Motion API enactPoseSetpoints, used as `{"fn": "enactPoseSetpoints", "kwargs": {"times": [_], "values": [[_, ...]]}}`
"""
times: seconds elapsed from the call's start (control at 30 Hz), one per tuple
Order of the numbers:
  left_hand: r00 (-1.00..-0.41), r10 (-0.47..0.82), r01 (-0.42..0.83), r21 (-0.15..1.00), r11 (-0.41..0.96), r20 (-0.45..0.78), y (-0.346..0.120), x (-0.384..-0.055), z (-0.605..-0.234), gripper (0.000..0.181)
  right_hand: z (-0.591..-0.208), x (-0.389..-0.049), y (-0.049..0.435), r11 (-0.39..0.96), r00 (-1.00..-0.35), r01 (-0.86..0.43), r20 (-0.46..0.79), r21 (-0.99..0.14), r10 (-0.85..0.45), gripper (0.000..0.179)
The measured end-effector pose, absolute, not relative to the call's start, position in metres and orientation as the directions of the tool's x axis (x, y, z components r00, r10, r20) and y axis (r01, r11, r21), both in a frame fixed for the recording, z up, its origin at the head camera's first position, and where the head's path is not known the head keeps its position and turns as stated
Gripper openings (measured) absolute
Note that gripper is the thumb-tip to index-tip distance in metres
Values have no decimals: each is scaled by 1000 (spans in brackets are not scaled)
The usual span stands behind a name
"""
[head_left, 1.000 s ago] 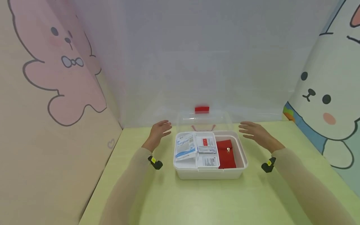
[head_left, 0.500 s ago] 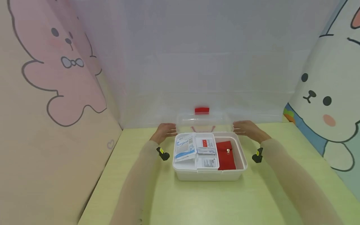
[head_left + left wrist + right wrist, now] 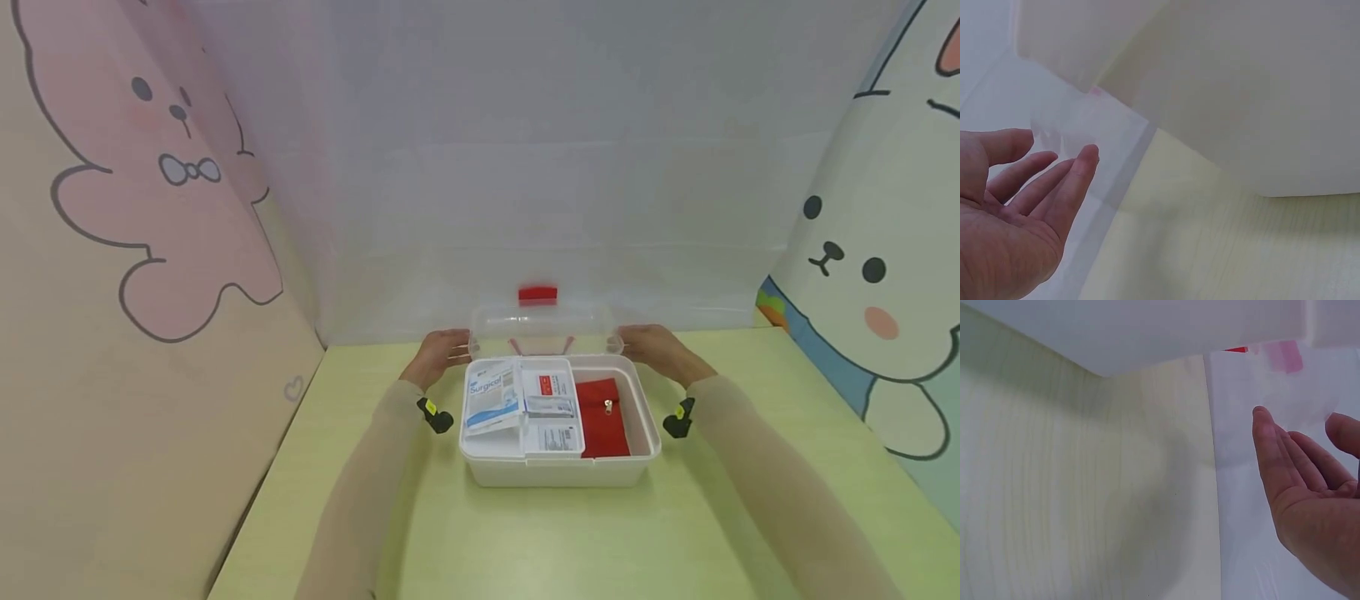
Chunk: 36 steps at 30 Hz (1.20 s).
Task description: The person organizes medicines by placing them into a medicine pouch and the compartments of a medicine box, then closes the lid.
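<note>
A white first-aid box (image 3: pixel 558 473) stands on the table with its clear lid (image 3: pixel 543 327) raised at the back. A red latch (image 3: pixel 537 294) tops the lid. My left hand (image 3: pixel 438 354) is at the lid's left side; in the left wrist view its thumb and fingers are spread apart around the clear plastic edge. At the opposite side my right hand (image 3: pixel 658 348) has its fingertips overlapping the lid's edge, fingers nearly straight. Inside the box are a white tray (image 3: pixel 495 444) with a blue-and-white "Surgical" packet (image 3: pixel 491 402) and small packets (image 3: pixel 551 404), beside a red zip pouch (image 3: pixel 603 421).
The pale yellow table (image 3: pixel 540 546) extends before the box and to both sides. A white sheet (image 3: pixel 525 167) hangs close behind the lid. Printed cloth walls (image 3: pixel 112 400) with cartoon animals border the left and right.
Both hands have come inward from beside the box to the two sides of the raised lid. The box and its contents keep their places; the lid remains raised.
</note>
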State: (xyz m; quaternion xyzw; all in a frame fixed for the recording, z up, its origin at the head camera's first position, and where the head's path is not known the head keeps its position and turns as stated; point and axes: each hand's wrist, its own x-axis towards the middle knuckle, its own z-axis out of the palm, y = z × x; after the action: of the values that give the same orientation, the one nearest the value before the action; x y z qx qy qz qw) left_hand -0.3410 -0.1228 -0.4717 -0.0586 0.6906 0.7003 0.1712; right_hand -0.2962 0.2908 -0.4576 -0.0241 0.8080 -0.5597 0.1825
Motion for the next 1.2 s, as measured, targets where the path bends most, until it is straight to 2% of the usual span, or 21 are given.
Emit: {"fn": "enactPoseSetpoints", "kwargs": {"times": [0.27, 0.4, 0.7, 0.97, 1.2], "values": [[-953, 143, -262, 964, 45, -266, -120, -343, -457, 44, -447, -295, 291, 351, -952, 126, -212, -928, -219, 66], [-961, 139, -230, 971, 63, -237, -121, -343, -452, 44, -441, -294, 292, 392, -958, 101, -196, -914, -209, 69], [-978, 138, -146, 986, 84, -156, -121, -336, -441, 42, -428, -294, 291, 355, -964, 53, -141, -933, -225, 63], [-983, 119, -137, 990, 34, -140, -118, -326, -421, 41, -414, -287, 289, 338, -969, 19, -101, -941, -227, 62], [-989, 72, -129, 991, 42, -132, -114, -315, -403, 40, -396, -277, 287, 313, -967, -17, -64, -950, -247, 57]]}}
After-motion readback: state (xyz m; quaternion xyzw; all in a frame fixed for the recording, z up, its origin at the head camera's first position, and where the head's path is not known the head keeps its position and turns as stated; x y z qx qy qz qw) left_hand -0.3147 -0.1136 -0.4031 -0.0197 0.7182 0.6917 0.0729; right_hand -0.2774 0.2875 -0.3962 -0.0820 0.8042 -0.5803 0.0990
